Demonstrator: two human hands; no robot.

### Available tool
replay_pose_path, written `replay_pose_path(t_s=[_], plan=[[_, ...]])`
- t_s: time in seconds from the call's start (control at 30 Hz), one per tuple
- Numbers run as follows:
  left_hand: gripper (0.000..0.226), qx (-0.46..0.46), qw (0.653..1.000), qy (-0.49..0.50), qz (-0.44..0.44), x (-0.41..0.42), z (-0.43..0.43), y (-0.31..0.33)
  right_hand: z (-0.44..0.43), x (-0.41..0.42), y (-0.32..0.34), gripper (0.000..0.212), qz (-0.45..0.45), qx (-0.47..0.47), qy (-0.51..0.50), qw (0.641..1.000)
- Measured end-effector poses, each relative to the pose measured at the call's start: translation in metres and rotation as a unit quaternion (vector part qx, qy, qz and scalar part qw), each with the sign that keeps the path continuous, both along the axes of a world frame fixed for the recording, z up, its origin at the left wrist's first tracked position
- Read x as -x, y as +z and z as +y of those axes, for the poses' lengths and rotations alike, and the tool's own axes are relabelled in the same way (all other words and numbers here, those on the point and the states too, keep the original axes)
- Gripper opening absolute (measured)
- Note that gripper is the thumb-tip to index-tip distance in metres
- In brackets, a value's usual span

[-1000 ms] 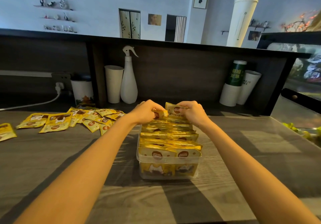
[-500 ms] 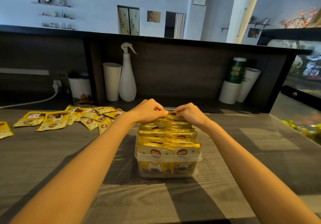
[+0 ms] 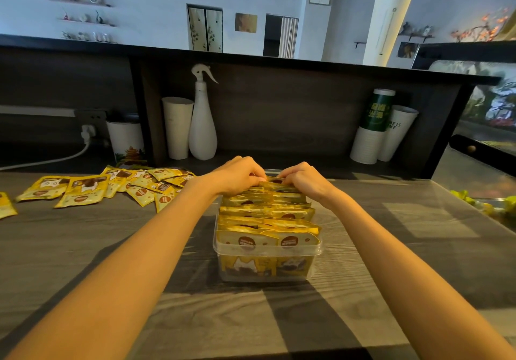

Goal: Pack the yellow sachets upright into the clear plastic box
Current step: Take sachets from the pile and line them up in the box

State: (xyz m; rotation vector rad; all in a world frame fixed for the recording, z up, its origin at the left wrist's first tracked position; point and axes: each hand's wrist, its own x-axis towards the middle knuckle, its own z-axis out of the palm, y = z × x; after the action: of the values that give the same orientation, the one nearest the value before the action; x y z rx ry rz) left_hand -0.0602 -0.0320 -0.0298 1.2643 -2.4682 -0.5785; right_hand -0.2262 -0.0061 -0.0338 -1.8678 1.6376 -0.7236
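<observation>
A person's left hand (image 3: pixel 237 175) and right hand (image 3: pixel 303 178), fingers curled, pinch the tops of the yellow sachets (image 3: pixel 268 215) at the far end of a clear plastic box (image 3: pixel 267 251), where rows of them stand upright right up to the near wall. The box sits in the middle of the bench (image 3: pixel 83 253). Loose sachets (image 3: pixel 111 183) lie scattered well to its left, and a white spray bottle (image 3: pixel 202 128) stands behind.
</observation>
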Motion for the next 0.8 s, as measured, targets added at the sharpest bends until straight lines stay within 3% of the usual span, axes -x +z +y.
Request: replay_pose_path(t_s=[0.2,0.37,0.8], plan=[[0.006,0.004,0.998,0.043,0.052,-0.003,-0.002,-0.007,0.004,0.001,0.001,0.034,0.019,-0.004,0.019,1.000],[0.027,-0.034,0.998,0.022,0.042,-0.005,0.001,-0.002,0.006,0.003,0.002,0.035,0.028,-0.009,0.034,0.999],[0.024,-0.042,0.997,0.026,0.056,-0.004,0.007,-0.001,0.011,0.008,0.000,0.027,0.006,0.009,0.072,0.997]])
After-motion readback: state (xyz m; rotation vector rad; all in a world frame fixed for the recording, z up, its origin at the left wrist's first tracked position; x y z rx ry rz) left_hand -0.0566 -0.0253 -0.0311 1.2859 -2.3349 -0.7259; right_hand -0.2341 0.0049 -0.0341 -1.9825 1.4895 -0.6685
